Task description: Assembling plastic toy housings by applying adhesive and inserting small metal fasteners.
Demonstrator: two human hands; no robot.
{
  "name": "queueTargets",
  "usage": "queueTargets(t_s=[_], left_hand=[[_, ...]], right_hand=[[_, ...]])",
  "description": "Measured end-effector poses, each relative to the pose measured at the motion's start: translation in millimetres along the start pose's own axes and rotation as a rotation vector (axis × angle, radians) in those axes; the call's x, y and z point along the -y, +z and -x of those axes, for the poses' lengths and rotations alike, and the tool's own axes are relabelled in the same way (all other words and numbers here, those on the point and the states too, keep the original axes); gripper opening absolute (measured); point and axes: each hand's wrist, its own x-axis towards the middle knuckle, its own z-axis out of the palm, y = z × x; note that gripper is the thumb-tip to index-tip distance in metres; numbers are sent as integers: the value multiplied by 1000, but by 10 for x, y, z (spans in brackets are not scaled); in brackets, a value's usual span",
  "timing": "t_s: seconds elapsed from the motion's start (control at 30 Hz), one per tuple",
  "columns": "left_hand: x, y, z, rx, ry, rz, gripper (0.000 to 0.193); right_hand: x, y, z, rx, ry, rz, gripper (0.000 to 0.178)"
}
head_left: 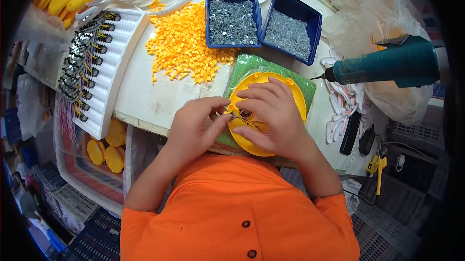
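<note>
A round yellow plastic shell (294,97) lies open side up on a green mat (250,65) in front of me. Inside it are thin dark wires (250,123) and a small dark round part, partly covered by my fingers. My left hand (190,121) is at the shell's left rim, thumb and forefinger pinched on a small silvery part (233,114) that seems joined to the wires; its kind is unclear. Over the shell's right half, my right hand (280,121) is open, fingers apart and bent over the inside, thumb low near the wires.
Two blue trays (262,33) of small metal pieces stand beyond the mat, beside a heap of small yellow parts (186,43). At left, a white foam tray (118,67) holds wired parts. A teal power screwdriver (387,63) hangs at right, its bit close to the mat.
</note>
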Motion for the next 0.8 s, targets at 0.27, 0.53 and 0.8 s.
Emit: queueTargets(t_s=[0.27, 0.53, 0.8], left_hand=[[-37, 117, 61, 52, -460, 540, 17], [101, 158, 52, -84, -301, 265, 16], [53, 135, -36, 66, -441, 468, 24]], right_hand=[[-3, 177, 81, -32, -78, 217, 34], [-43, 189, 45, -34, -40, 250, 31], [-96, 252, 41, -16, -35, 318, 33]])
